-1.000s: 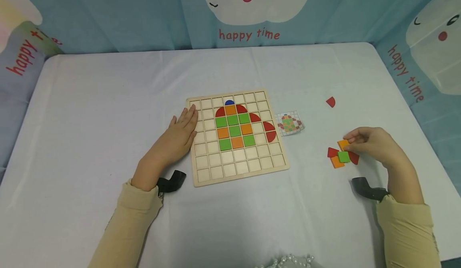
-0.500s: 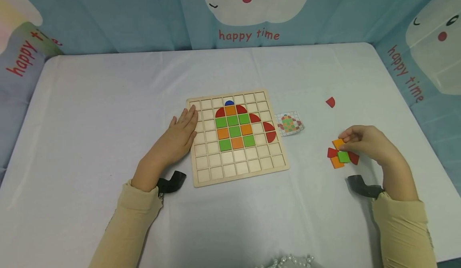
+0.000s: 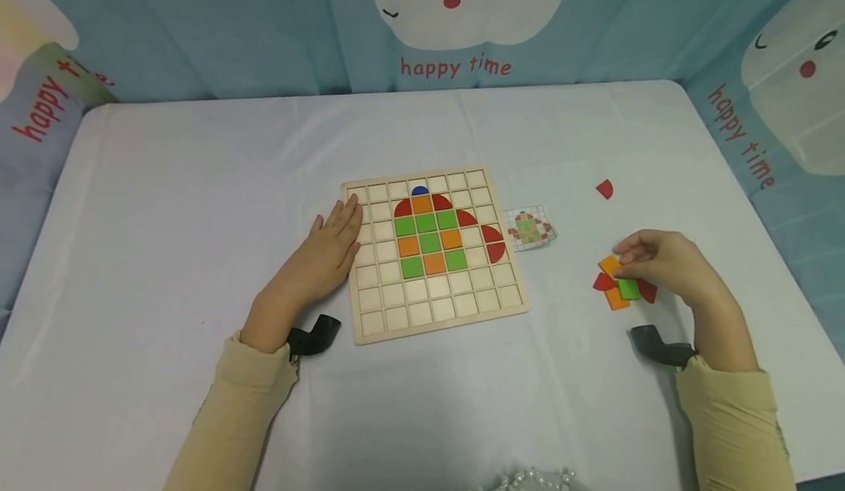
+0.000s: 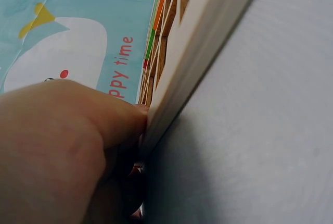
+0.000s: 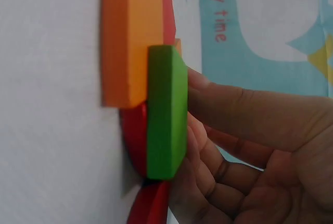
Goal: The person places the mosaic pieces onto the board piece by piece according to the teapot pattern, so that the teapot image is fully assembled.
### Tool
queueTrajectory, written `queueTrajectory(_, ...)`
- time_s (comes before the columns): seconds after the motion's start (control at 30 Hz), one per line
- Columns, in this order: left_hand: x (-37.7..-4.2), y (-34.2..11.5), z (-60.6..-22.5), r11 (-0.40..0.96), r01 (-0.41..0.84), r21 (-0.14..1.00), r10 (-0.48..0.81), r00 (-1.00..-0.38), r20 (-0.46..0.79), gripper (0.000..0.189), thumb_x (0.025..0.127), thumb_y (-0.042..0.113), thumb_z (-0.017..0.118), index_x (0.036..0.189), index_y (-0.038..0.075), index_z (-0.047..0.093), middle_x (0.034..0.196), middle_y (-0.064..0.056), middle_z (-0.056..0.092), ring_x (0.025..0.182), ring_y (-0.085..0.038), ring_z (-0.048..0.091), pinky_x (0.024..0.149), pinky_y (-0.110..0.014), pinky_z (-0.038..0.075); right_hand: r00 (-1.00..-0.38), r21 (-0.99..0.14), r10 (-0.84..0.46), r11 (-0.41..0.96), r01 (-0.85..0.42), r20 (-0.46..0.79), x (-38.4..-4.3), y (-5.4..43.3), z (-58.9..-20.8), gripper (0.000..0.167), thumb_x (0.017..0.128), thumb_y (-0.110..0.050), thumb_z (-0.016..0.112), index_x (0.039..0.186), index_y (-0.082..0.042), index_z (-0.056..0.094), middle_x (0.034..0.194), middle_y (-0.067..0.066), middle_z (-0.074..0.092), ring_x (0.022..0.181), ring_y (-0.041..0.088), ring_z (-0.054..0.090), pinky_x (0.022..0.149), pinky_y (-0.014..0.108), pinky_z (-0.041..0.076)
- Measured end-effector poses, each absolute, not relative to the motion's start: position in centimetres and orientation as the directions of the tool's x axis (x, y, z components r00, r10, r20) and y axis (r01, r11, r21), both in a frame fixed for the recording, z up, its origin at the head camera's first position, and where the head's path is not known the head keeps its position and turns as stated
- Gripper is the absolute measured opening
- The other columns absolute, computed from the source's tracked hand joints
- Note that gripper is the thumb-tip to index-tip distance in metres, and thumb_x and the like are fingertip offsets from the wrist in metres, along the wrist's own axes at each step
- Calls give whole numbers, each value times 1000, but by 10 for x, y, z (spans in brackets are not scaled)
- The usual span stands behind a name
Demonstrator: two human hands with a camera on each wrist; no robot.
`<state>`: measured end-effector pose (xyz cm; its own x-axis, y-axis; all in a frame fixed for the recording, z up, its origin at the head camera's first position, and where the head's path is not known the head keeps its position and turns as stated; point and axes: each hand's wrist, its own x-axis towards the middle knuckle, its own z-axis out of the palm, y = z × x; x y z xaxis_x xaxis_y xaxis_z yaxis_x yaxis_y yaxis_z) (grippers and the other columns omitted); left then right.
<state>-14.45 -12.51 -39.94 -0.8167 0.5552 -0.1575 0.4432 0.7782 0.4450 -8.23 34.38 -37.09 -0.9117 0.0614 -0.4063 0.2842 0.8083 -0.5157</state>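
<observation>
My left hand (image 3: pixel 323 249) lies with straight fingers over the left edge of a wooden grid board (image 3: pixel 396 329). In the left wrist view, its thumb touches the board's side. Green, orange, red and blue tiles fill some of the board's cells. To the right, my right hand (image 3: pixel 667 263) pinches an orange square tile (image 3: pixel 607 264) between thumb and fingers at the top of a small pile. A green square tile (image 5: pixel 166 114), another orange square tile (image 3: pixel 617 299) and red quarter-round tiles (image 3: pixel 648 292) lie under and beside the fingers, overlapping one another.
A small pattern card (image 3: pixel 530 227) pokes out from the board's right edge. One red quarter-round tile (image 3: pixel 604 188) lies apart, farther back. A string of pearl beads (image 3: pixel 535 478) shows at the near edge. A printed blue curtain (image 3: pixel 231 28) stands behind the white table (image 3: pixel 198 183).
My right hand has moved left, and the orange square tile has slid left with it across the top of the pile. My left hand and the board have stayed put.
</observation>
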Motion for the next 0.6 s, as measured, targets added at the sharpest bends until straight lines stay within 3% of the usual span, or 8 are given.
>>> queueTrajectory(0.6, -145, -125, -401, 783, 444, 435, 553, -817, -161, 54, 103, 16, 34, 148, -6, 12, 156, -17, 1, 143, -33, -1, 112, -54, 4, -917, -516, 2, 826, 226, -399, -83, 331, -370, 24, 84, -6, 70, 103, 4, 62, 88, 11, 64, 75, 22, 58, 60, 24, 50)
